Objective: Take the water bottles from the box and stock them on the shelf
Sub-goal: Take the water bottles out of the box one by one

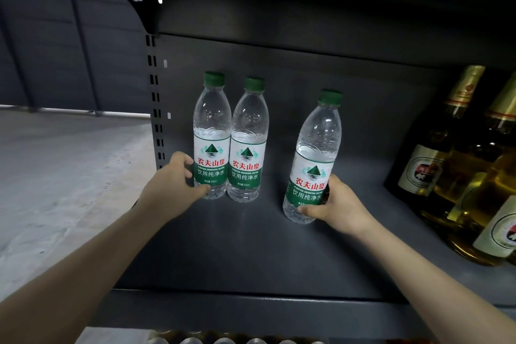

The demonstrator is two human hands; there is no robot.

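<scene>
Dark grey metal forms the shelf (265, 254), and three clear water bottles with green caps and green-and-white labels are on it. The left bottle (211, 137) and the middle bottle (248, 139) stand upright, touching side by side near the shelf's left upright post (155, 98). The left hand (178, 179) is curled round the lower part of the left bottle, thumb across the front near its base and fingers wrapped behind the label. Well apart to the right, the right bottle (314, 159) leans slightly to the right; the right hand (335, 204) grips its lower half, thumb under the label at the front and fingers on its far side. Whether this bottle's base touches the shelf cannot be told. At the shelf's right end stand glass beer bottles (435, 153) with gold foil necks and pale labels, amber liquid showing in the nearer ones. Left of the post lies a grey concrete floor (55, 176). Along the bottom edge, rounded tops of more containers (223, 339) show, blurred.
</scene>
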